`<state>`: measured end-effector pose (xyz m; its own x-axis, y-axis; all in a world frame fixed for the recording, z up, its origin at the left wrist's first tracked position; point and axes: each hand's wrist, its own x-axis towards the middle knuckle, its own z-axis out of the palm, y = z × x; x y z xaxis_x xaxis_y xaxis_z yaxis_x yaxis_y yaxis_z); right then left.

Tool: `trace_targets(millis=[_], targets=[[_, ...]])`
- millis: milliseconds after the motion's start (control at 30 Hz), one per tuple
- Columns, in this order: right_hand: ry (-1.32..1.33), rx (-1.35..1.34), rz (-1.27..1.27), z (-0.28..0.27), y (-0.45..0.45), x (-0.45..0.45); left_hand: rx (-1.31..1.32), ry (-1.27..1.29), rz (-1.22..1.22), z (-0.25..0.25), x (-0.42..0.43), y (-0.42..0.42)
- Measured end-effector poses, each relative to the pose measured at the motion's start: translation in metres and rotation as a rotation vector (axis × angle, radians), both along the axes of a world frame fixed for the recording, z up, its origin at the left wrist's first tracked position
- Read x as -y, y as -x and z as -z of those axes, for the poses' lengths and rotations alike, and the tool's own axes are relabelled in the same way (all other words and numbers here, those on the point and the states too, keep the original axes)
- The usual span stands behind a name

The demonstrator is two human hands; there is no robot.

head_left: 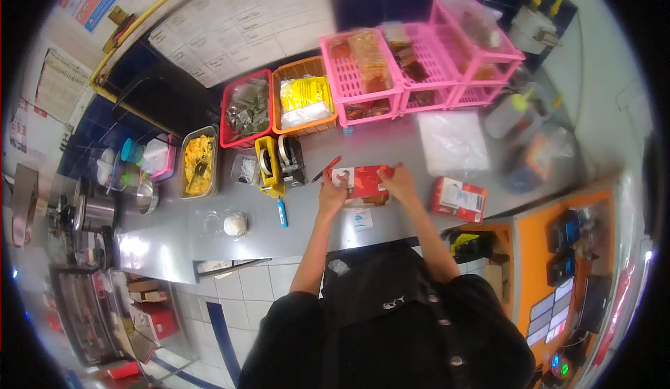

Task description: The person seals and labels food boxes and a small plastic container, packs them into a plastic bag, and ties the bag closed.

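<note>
A red cardboard food box (366, 181) with printed pictures lies on the steel counter in front of me, and both hands grip it by its ends. My left hand (333, 192) holds the left end, thumb near a whitish patch on the lid. At the right end is my right hand (396, 181), its fingers around the corner. A red and black pen (326, 168) lies just beyond my left hand. Below the box is a small printed paper slip (360, 219). A second red box (458, 199) with a paper on top stands to the right.
Along the back stand pink baskets (363, 82), an orange basket (279, 85) and a red basket (227, 120). Left are a yellow tape dispenser (267, 169), a metal food tray (198, 162), a blue marker (282, 212) and a white ball-shaped item (236, 225). Plastic bags (453, 141) lie right.
</note>
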<state>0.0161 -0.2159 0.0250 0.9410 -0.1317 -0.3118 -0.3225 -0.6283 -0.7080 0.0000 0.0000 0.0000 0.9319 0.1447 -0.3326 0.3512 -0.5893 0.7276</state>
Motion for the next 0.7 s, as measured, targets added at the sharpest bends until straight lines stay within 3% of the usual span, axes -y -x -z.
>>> trace_targets(millis=[67,200,267,367,700], targets=[[0.014,-0.074,-0.020,0.007,0.009,-0.011,0.090,-0.064,-0.045,0.010,0.001,0.007],[-0.030,0.020,0.098,0.035,0.027,-0.019,0.154,-0.082,-0.085,0.008,0.015,0.020],[0.059,0.273,0.089,0.028,0.035,-0.011,0.147,-0.068,-0.081,0.011,0.019,0.020],[0.095,0.125,0.037,0.005,0.033,-0.016,0.139,-0.073,-0.083,0.006,0.017,0.023],[0.113,0.047,0.045,0.030,0.043,-0.030,0.179,-0.101,-0.106,0.006,0.018,0.025]])
